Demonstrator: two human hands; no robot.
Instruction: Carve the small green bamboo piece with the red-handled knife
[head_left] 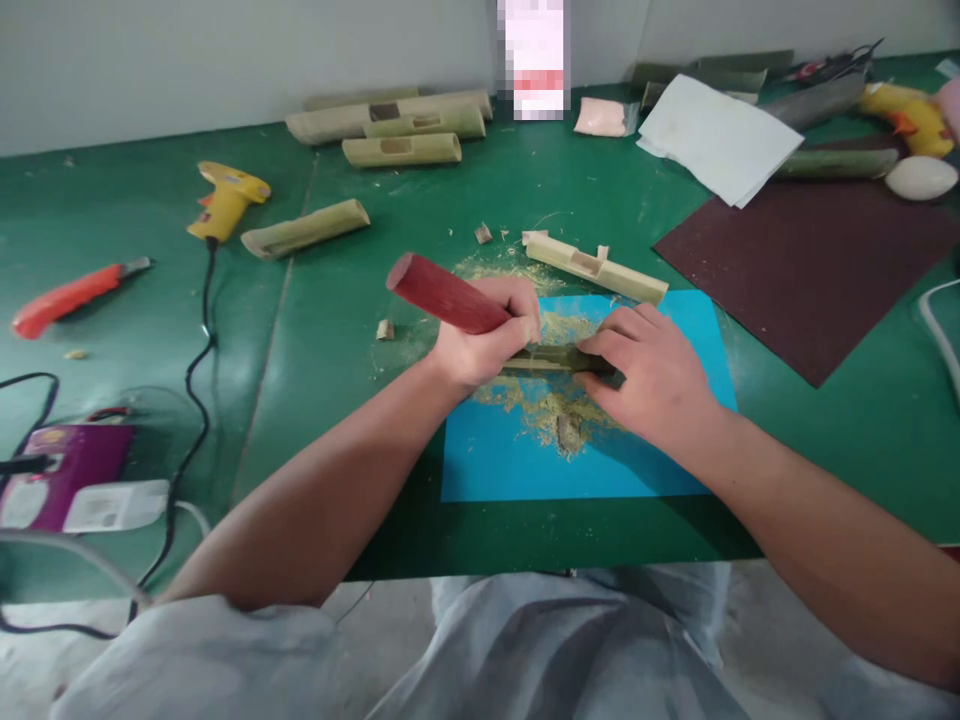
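Note:
My left hand (484, 345) is wrapped round the thick red wooden handle (450, 292) of a tool, perhaps a chisel; its working end is hidden by my fingers and the bamboo. Between my hands lies a split greenish bamboo piece (551, 357) on a blue mat (487, 475). The fingers and thumb of my right hand (652, 370) pinch its right end. Pale shavings (517, 395) and a rough chip (570, 432) are scattered on the mat. Just beyond rests another bamboo piece (630, 278) with a notch cut in it.
Farther left are a yellow glue gun (229, 200) with a black cord, a bamboo tube (307, 230) and a red-handled knife (71, 298). Notched bamboo tubes (401, 150) line the back. White paper (716, 135) overlaps a dark brown sheet (810, 270). A purple box (97, 460) sits near left.

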